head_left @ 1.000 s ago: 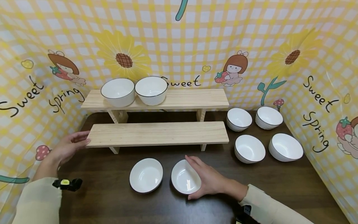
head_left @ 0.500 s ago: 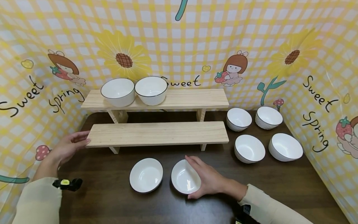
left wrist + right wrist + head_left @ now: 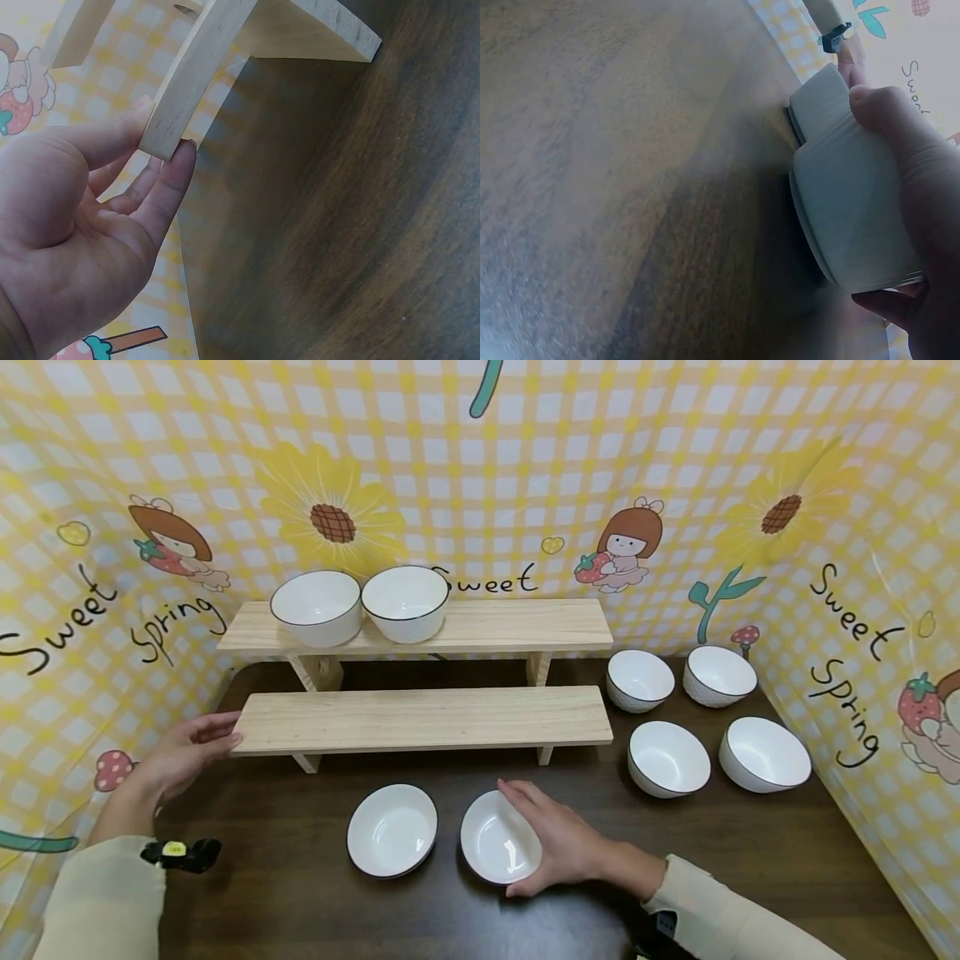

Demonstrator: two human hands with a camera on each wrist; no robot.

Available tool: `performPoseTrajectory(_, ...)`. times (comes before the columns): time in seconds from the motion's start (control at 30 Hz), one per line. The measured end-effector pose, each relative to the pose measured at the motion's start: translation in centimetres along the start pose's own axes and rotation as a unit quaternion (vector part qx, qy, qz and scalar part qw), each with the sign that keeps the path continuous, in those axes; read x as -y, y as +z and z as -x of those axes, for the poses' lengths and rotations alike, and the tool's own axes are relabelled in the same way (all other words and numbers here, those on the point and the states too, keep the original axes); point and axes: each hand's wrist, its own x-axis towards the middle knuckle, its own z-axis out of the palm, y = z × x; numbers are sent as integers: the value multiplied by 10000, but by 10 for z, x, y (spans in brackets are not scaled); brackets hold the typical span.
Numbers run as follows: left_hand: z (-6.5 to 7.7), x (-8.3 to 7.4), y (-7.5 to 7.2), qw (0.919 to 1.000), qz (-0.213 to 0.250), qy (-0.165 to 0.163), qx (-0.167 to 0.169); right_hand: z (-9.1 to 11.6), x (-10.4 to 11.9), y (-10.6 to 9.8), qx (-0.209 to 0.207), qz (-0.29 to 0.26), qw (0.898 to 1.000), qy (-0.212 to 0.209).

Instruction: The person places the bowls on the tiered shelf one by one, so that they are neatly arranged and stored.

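Note:
My left hand (image 3: 183, 753) pinches the left end of the lower board of a two-tier wooden shelf (image 3: 423, 718). In the left wrist view the thumb lies on the upper face of the board (image 3: 199, 79) and fingertips reach its underside. On the right of the front pair, a white bowl with a dark rim (image 3: 495, 839) is gripped by my right hand (image 3: 566, 843), thumb at its near side and fingers at the far side. The right wrist view shows that bowl's outer wall (image 3: 855, 206). A similar bowl (image 3: 392, 831) sits just to its left.
Two white bowls (image 3: 317, 610) stand side by side on the left half of the upper board (image 3: 525, 622). Several smaller-looking white bowls (image 3: 670, 760) are grouped on the dark table (image 3: 300, 893) at the right. A patterned yellow checked cloth (image 3: 480, 477) encloses the back and sides.
The right hand and its bowl have shifted very slightly toward the person and to the right. The left hand keeps its place on the shelf.

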Motion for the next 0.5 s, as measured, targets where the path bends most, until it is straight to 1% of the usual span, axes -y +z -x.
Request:
performPoseTrajectory(0.3, -1, 1, -1, 10000, -32, -59, -30, 4, 3, -8, -151, 13, 9998, -98)
performPoseTrajectory(0.5, -1, 0, 0, 9999, -36, -157, -3, 7, 2, -18, -127, -27, 9999, 20)
